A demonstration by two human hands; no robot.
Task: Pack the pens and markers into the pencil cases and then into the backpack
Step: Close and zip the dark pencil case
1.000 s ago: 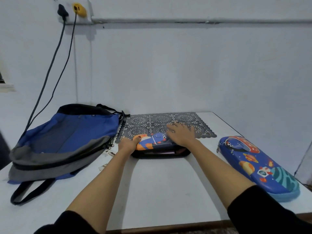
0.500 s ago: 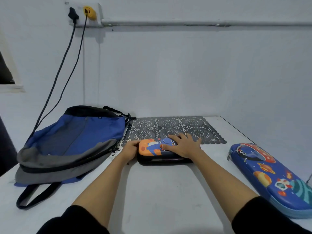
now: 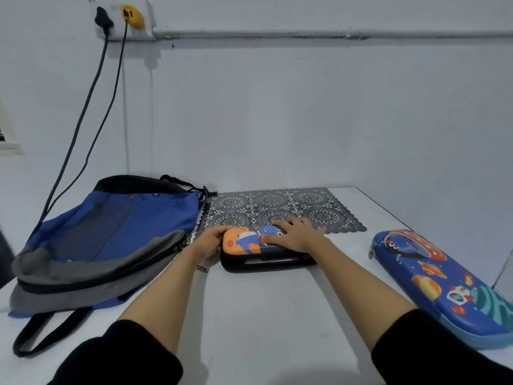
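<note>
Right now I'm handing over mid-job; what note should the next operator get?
Left hand grips the left end of the small pencil case; right hand presses flat on its lid. Its front gapes, unzipped.
The large pencil case lies closed at right. The backpack lies at left. No loose pens show.
To do: zip the small case, put both cases in the backpack.

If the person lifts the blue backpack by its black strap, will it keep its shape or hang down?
The backpack will probably sag, because its fabric lies collapsed and creased on the table. It looks almost flat, so it is likely light. The strap curls loosely, so the bag may swing.
</note>
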